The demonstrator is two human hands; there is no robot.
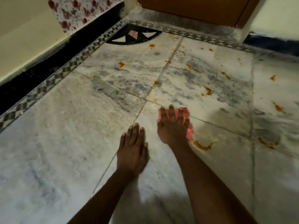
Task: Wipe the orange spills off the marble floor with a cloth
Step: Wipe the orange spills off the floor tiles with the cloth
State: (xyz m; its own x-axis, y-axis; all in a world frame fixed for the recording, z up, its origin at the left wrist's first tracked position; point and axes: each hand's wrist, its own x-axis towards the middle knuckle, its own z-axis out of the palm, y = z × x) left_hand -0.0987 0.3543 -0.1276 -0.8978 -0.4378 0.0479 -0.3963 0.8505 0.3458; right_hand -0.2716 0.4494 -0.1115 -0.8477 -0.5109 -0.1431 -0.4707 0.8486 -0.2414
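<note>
- Right hand [173,125], centre of the frame: palm down, fingers spread and straight, pressing flat on a pink cloth [186,122]. No curl around it; the hand simply bears down on top.
- The cloth shows between and past the fingers, and a crumpled strip of it pokes out along the hand's right edge, down toward the wrist.
- Right forearm runs in from the bottom right of the frame, angled up and left to the wrist.
- Left hand [132,151], just left of and below the right: flat on the marble floor [64,126], fingers straight and close together, holding nothing. Its forearm enters from the bottom centre.
- Nearest orange spill [203,146]: a curved smear just below and right of the cloth, near the right wrist, close to the cloth's lower tip.
- More orange spots are scattered over the upper and right parts of the frame, well apart from the cloth.
- Upper left: a patterned tile border [64,70] runs along a dark skirting; a wooden door [194,8] sits at the top.
</note>
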